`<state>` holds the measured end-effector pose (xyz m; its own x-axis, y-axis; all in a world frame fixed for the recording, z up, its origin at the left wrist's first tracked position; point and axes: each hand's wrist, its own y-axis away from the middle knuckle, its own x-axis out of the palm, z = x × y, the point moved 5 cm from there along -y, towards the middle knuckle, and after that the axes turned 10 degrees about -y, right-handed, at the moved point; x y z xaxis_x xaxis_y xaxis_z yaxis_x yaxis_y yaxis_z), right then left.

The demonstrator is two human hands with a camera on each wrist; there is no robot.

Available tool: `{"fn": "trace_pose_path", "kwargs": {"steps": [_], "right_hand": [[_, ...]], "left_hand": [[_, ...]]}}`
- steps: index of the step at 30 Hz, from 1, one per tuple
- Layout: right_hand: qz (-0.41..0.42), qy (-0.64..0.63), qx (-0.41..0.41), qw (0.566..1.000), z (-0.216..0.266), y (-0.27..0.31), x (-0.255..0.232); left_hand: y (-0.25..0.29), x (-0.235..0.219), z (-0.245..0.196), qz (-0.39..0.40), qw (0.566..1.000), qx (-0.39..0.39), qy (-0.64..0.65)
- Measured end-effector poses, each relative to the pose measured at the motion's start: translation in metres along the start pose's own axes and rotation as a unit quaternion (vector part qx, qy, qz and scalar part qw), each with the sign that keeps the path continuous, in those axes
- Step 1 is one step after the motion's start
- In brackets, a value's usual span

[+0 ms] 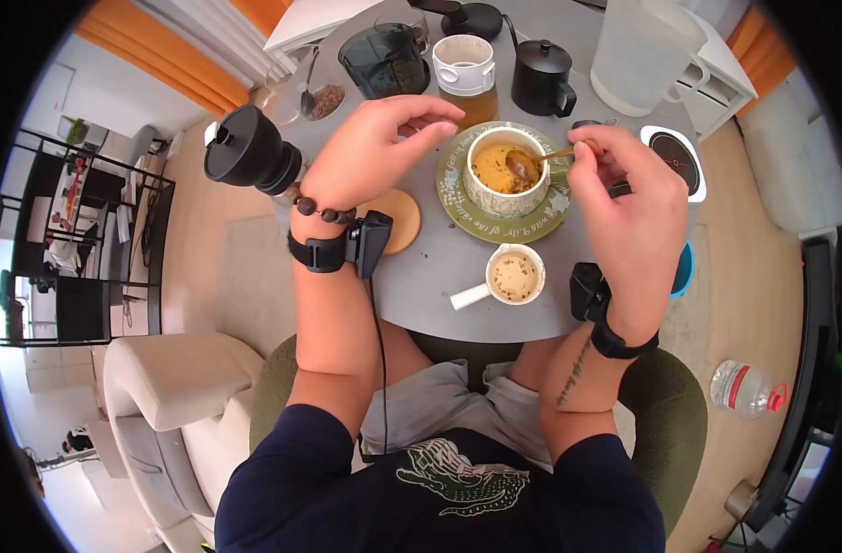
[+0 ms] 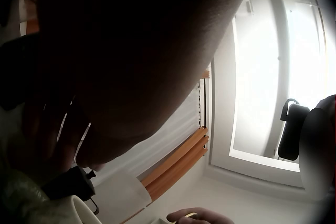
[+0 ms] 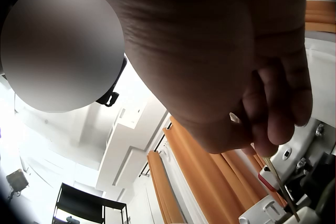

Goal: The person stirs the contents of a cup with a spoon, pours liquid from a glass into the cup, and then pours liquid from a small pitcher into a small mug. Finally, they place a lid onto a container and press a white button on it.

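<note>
In the head view my right hand (image 1: 628, 184) pinches a gold spoon (image 1: 559, 155) by its handle. The spoon's bowl dips into the amber liquid of a patterned cup (image 1: 506, 195), where dark bits float. This cup stands on a green saucer (image 1: 456, 198) with white lettering. To the left of the cup hovers my left hand (image 1: 370, 147), fingers loosely extended and holding nothing. Nearer the table's front edge sits a small white side-handled pitcher (image 1: 515, 278) with pale, brown-flecked contents. The right wrist view shows the spoon's handle (image 3: 281, 184) below my fingertips.
Behind the cup stand a white dripper (image 1: 463, 66) over amber liquid, a black pot (image 1: 542, 78) and a large translucent jug (image 1: 644, 55). A black grinder (image 1: 252, 152) and wooden coaster (image 1: 400, 221) lie left. On the right is a black-and-white round-faced device (image 1: 676, 158).
</note>
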<state>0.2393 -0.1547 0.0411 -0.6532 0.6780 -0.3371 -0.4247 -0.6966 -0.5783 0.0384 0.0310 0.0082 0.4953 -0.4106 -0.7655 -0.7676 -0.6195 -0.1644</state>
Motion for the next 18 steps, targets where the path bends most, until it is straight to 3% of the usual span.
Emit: {"fn": "trace_pose_path", "kwargs": {"steps": [8, 13, 18], "right_hand": [[0.046, -0.041, -0.008, 0.998, 0.003, 0.003, 0.012], [-0.006, -0.017, -0.028, 0.999, 0.003, 0.002, 0.007], [-0.018, -0.002, 0.006, 1.000, -0.003, 0.001, 0.002]], "left_hand": [[-0.004, 0.009, -0.001, 0.023, 0.999, -0.015, 0.027], [-0.005, 0.017, 0.005, 0.015, 0.999, -0.007, 0.048], [-0.006, 0.018, 0.002, -0.004, 0.997, 0.009, 0.072]]}}
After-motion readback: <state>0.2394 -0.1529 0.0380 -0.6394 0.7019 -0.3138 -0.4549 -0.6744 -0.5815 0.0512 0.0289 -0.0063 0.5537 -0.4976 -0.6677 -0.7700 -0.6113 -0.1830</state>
